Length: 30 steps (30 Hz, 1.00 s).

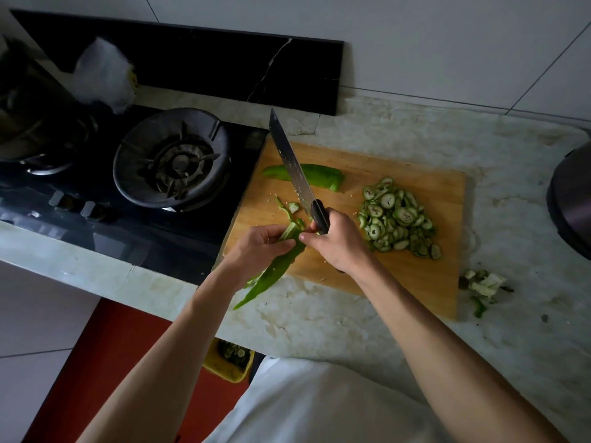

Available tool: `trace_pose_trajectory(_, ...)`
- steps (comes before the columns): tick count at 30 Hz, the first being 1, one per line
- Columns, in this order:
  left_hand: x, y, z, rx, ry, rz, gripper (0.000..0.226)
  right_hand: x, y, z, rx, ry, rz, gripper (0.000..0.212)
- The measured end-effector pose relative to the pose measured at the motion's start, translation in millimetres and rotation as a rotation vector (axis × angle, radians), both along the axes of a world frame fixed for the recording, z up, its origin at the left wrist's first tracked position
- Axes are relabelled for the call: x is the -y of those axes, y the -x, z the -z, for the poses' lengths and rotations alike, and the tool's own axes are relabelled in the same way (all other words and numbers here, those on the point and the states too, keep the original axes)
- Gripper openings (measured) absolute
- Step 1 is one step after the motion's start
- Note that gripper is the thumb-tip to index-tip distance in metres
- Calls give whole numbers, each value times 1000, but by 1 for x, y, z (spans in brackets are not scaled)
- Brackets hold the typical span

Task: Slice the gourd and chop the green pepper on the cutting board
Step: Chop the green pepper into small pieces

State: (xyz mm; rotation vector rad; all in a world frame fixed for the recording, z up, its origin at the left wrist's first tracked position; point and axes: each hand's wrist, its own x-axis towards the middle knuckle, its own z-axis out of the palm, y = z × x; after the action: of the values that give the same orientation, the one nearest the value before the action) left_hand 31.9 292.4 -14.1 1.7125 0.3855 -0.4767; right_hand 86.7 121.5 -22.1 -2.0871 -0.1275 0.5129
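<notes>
Nearest the body, over the front edge of the tabletop (319,318): left hand (259,247) curled round a long green pepper strip (271,276), tip trailing off the cutting board (415,282) toward the floor. Just beside it, right hand (339,241) clenched on the dark handle of a cleaver (294,167), thumb reaching across to touch the pepper's upper end, blade raised and angled away toward the stove (172,161). Looks like trimming or seeding of the pepper, chopping not yet begun. Risk from here: knife kept in the same hand that picks at the pepper, so a slip could swing the edge near the left fingers; also a chance of the hanging strip dropping off the tabletop. Farther on the board: small pepper scraps (289,209), then a heap of gourd slices (396,219) to the right, apparently done. Beyond, a second pepper piece (319,174) partly behind the blade, still whole. Off the board at right, a pile of trimmings (483,282).
</notes>
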Motion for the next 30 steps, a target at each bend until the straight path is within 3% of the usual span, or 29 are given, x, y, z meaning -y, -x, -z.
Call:
trace_pose_trajectory(9, 3, 1, -1, -31, 101, -81, 22, 1, 1, -6, -20, 79, 22, 23)
trace_pose_trajectory(15, 9, -4, 9, -99, 7, -259, 16, 3, 4, -4, -35, 64, 95, 23)
trace_pose_trajectory(20, 11, -10, 4, -189, 132, -330, 11, 4, 1, -9, -177, -157, 156, 30)
trace_pose_trajectory(24, 11, -7, -6, -165, 250, -246, 22, 3, -2, -11, -269, -345, 215, 33)
trace_pose_trajectory(30, 9, -5, -12, -151, 316, -228, 30, 1, 0, -10, -324, -411, 322, 33)
